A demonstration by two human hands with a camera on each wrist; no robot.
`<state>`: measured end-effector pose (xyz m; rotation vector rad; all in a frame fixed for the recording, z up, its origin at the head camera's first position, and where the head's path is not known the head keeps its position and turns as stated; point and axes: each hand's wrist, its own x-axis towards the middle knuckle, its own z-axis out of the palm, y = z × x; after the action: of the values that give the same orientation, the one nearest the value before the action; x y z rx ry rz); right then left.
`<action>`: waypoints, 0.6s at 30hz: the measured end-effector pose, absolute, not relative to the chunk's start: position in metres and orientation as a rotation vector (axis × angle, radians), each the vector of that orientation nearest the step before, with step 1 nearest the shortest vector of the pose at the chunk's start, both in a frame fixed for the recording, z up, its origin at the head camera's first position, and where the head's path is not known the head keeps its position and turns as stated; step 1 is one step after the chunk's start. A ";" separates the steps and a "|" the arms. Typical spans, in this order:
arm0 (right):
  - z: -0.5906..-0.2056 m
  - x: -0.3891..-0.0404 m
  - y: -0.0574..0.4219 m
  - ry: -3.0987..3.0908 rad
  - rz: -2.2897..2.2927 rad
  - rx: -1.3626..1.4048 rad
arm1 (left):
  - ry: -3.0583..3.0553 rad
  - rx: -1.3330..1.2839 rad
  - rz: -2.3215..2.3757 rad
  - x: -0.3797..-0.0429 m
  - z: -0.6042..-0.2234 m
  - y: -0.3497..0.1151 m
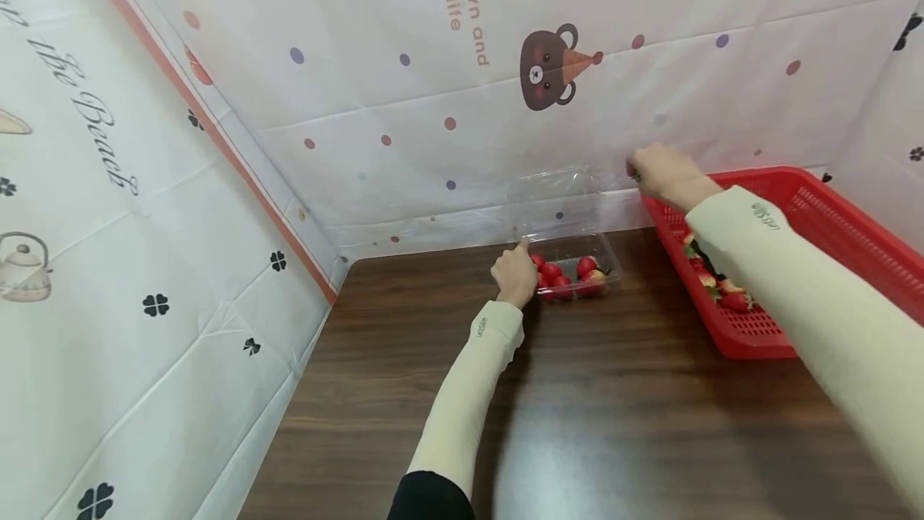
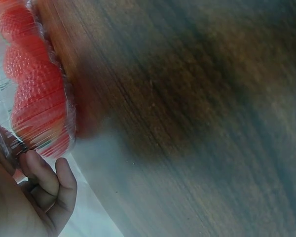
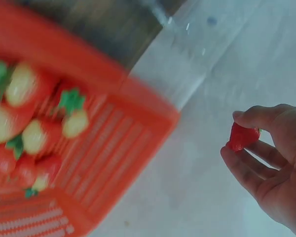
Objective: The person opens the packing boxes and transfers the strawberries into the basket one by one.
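A clear plastic clamshell box (image 1: 570, 245) holds several red strawberries (image 1: 552, 271), its transparent lid (image 1: 552, 197) standing up at the back. My left hand (image 1: 515, 271) grips the box's left side near the hinge. In the left wrist view, curled fingers (image 2: 49, 182) lie against the clear wall, with strawberries (image 2: 39, 94) showing through. Between thumb and fingertips my right hand (image 3: 274, 158) pinches a small red strawberry (image 3: 242, 137). In the head view that hand is raised over the far left corner of a red plastic basket (image 1: 693, 295), to the right of the lid.
Several strawberries (image 1: 735, 301) with pale tops and green leaves lie in the basket's left part, partly hidden by the right sleeve. Dark wood-grain table (image 1: 404, 367) extends in front. A printed white cloth (image 1: 404, 103) forms walls behind and at the left.
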<state>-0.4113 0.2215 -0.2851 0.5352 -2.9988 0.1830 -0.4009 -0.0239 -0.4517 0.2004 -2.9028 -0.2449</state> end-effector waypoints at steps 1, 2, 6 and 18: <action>-0.283 -0.411 0.229 -3.001 0.193 0.521 | -2.902 0.203 -0.244 -0.401 -0.452 -0.024; -0.282 -0.411 0.238 -3.004 0.205 0.506 | -2.901 0.204 -0.247 -0.401 -0.452 -0.025; -0.280 -0.409 0.277 -3.018 0.238 0.450 | -2.901 0.202 -0.262 -0.400 -0.453 -0.024; -0.300 -0.393 0.357 -3.125 0.282 0.376 | -2.904 0.234 -0.262 -0.399 -0.449 -0.027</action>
<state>-0.3934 0.3569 -0.3004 0.3763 -3.1249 0.2823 -0.3991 -0.0267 -0.4491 0.2341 -2.9039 -0.2623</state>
